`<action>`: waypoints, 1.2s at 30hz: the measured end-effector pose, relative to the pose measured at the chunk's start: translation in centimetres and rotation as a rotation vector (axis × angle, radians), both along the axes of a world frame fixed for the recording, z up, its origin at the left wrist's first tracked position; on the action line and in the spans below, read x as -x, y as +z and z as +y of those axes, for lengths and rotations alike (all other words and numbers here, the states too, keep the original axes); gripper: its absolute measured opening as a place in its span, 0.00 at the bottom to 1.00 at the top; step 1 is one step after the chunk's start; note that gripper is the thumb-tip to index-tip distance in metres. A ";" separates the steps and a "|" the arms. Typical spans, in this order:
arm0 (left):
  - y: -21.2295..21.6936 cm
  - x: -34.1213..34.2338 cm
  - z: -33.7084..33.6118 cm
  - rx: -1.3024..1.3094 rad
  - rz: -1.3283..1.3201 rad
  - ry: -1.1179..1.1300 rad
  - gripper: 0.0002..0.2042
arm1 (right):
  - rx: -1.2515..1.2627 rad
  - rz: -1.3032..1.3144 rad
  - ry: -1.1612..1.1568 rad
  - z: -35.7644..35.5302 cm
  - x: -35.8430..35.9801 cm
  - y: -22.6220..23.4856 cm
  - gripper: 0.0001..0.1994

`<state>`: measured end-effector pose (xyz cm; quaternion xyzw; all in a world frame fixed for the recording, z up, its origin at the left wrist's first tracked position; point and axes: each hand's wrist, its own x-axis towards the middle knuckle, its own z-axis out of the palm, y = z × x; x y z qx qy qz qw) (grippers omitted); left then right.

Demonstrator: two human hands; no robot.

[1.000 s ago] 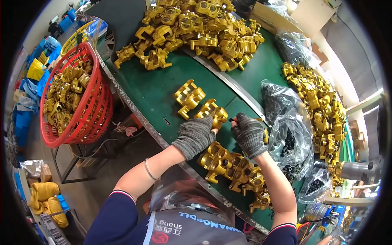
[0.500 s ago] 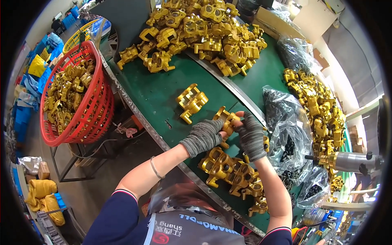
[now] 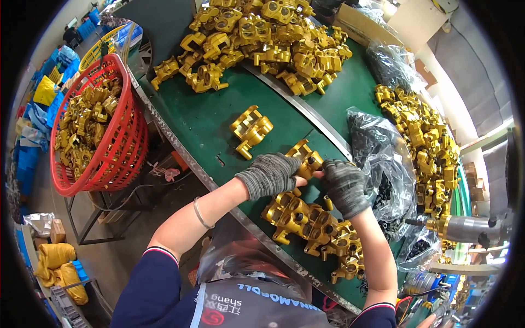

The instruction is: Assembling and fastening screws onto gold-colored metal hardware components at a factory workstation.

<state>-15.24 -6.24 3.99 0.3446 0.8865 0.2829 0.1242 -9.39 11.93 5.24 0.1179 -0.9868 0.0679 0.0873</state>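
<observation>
My left hand (image 3: 270, 174), in a grey knit fingerless glove, is closed around a gold brake caliper (image 3: 302, 154) held over the green table. My right hand (image 3: 348, 188), gloved the same way, has its fingers bent together at the caliper's right side, by a dark round spot on it. Whatever those fingertips pinch is hidden. A single caliper (image 3: 251, 130) lies on the table beyond my left hand. Several more calipers (image 3: 317, 227) sit in a cluster nearer to me, below both hands.
A big heap of calipers (image 3: 262, 44) covers the table's far side. A metal strip (image 3: 306, 112) crosses the green tabletop (image 3: 191, 117). To the right are clear bags of small black parts (image 3: 383, 158), another caliper pile (image 3: 424, 142) and a silver power tool (image 3: 465, 228). A red basket (image 3: 136, 131) of calipers stands left.
The held caliper has turned slightly in my left hand. My right hand has shifted a little right and its fingers have curled in lower beside the caliper. The whole view has shifted slightly.
</observation>
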 end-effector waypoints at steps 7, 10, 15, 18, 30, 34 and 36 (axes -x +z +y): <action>0.4 0.7 0.0 -0.867 -1.327 0.296 0.22 | 0.333 0.173 0.123 -5.1 -0.6 3.7 0.11; -0.6 0.0 1.0 -1.066 -1.432 0.319 0.22 | 0.284 0.245 0.251 -6.2 -0.2 3.3 0.13; -1.4 -0.9 1.1 -1.385 -1.670 0.366 0.17 | 0.215 0.095 0.074 -6.0 -0.4 3.1 0.14; -1.2 -1.2 1.4 -1.435 -1.599 0.574 0.15 | 0.097 0.129 0.101 -6.1 -0.2 2.7 0.15; 1.1 -0.4 -3.7 -0.515 -0.871 0.069 0.14 | 0.318 -0.082 0.327 -5.4 0.5 4.7 0.12; 0.8 -0.6 -4.4 -0.621 -1.041 0.000 0.15 | 0.395 -0.108 0.299 -5.9 -0.5 4.4 0.10; 1.3 -0.7 -4.6 -0.554 -0.925 -0.029 0.13 | 0.261 -0.059 0.326 -5.6 -0.7 3.9 0.09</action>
